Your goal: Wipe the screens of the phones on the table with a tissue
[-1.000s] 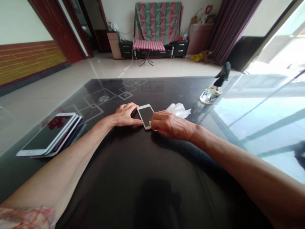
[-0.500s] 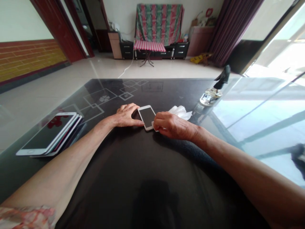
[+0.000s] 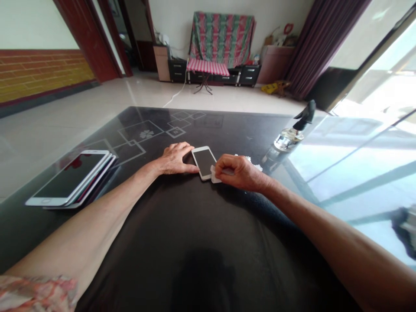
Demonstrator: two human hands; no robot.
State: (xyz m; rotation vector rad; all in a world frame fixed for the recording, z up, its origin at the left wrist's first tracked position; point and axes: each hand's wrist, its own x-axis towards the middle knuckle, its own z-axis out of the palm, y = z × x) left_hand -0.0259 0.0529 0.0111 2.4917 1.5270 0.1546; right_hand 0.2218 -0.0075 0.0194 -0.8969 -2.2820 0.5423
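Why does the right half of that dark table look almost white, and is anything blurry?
Head view: the glossy black table mirrors bright window light on its right side, washing it out near the spray bottle; the window itself is overexposed. The wide lens bends straight edges. The white phone between both hands looks fairly sharp; the dark shape at the right edge is smeared.

White phone (image 3: 204, 161) flat, dark screen up
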